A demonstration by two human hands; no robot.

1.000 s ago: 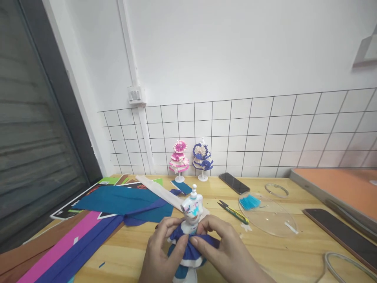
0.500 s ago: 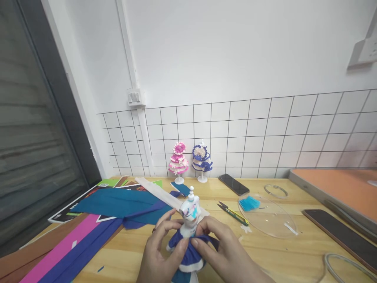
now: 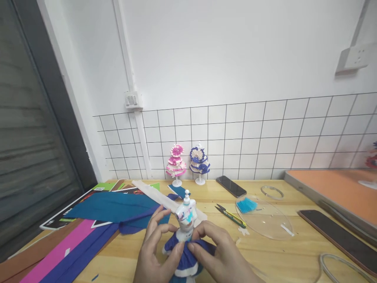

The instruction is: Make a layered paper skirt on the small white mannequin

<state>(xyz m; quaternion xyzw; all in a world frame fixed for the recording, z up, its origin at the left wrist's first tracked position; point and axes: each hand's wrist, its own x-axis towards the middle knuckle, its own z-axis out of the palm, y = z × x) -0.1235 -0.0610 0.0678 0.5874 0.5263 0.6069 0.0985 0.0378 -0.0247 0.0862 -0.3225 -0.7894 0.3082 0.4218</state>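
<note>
A small white mannequin (image 3: 186,220) with pink and turquoise marks stands upright near the front of the table, tilted slightly. Round its waist is a dark blue paper skirt (image 3: 187,257) with a white hem, and a teal layer shows below. My left hand (image 3: 157,247) is closed round the mannequin's left side, its thumb pressing on the skirt's top edge. My right hand (image 3: 216,249) pinches the blue paper at the waist on the other side, thumb against the fingertips. Parts of the skirt are hidden behind both hands.
Teal paper (image 3: 114,206), blue strips (image 3: 85,251) and a pink strip (image 3: 61,251) lie at left. Two dressed figures, one pink (image 3: 176,162), one blue (image 3: 200,161), stand at the wall. Thread snips (image 3: 231,216), a clear disc (image 3: 272,228) and two phones (image 3: 231,186) lie at right.
The view has shifted slightly, moving the scene a little left and down. My right hand has drawn the loose blue paper closer against the skirt's waist. Both hands keep their hold.
</note>
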